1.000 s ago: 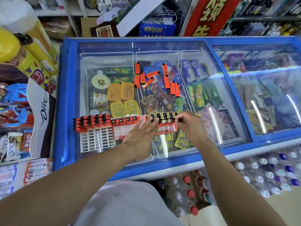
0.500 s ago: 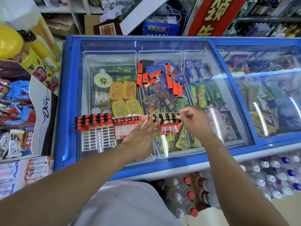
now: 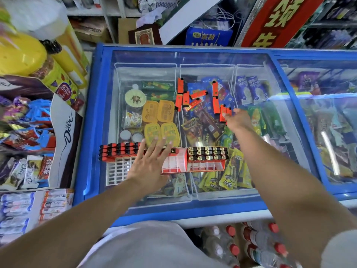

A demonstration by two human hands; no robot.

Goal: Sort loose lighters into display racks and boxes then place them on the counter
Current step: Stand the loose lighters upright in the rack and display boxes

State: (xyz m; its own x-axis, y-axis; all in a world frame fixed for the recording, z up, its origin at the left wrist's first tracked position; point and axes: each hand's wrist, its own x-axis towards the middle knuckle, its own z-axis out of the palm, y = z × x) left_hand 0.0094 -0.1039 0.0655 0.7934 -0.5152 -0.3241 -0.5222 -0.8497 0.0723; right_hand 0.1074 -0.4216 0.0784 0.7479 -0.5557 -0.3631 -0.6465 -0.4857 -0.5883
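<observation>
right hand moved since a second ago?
Yes. The right hand left the right-hand rack and reached away from the person to the loose orange lighters on the freezer lid.

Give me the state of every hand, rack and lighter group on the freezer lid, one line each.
left hand: fingers spread, lying flat on the middle rack.
right hand: reaching to the loose lighters; grip unclear.
loose lighters: scattered on the glass, unsorted.
white rack: top rows filled, lower slots empty.
middle rack: mostly empty.
right rack: top rows filled, bottom row empty.
freezer lid: closed.
</observation>
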